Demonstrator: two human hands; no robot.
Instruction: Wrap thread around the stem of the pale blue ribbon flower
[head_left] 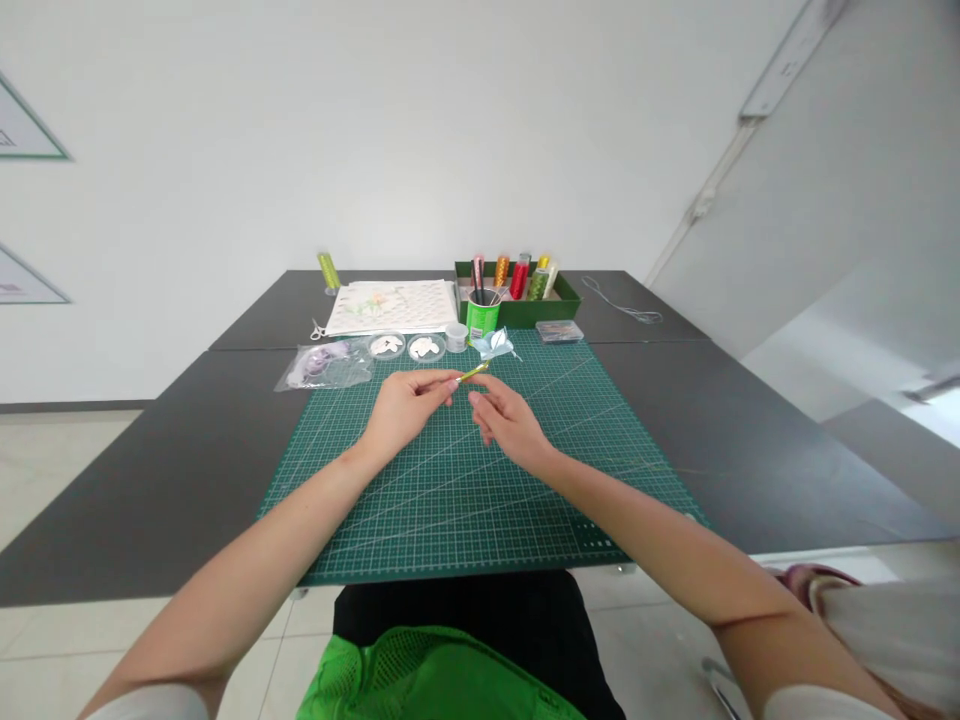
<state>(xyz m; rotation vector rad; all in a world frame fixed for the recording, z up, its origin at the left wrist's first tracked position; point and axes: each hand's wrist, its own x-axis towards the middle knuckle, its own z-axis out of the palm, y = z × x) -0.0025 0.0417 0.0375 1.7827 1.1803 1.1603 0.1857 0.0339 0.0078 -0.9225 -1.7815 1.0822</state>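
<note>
Gold-green thin stick (472,373) above green gridded cutting mat (450,480) on dark desk (750,430) | my left hand (405,405) fingers pinched on its near end | my right hand (506,420) fingers loosely curled beside it, grip unclear.

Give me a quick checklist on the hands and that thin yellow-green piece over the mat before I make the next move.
1. Thin yellow-green piece held: ok, the left hand pinches one end at its fingertips.
2. Right hand grip: cannot tell; its fingers sit just below the piece's other end, contact unclear.
3. Work held over the green cutting mat: ok, both hands are above its far half.
4. Pale blue folded piece out of the way: ok, it lies apart, beyond the hands.
5. Green cup of tools upright: ok, standing at the mat's far edge.
6. Two small round dishes: ok, left of the cup, untouched.
</note>
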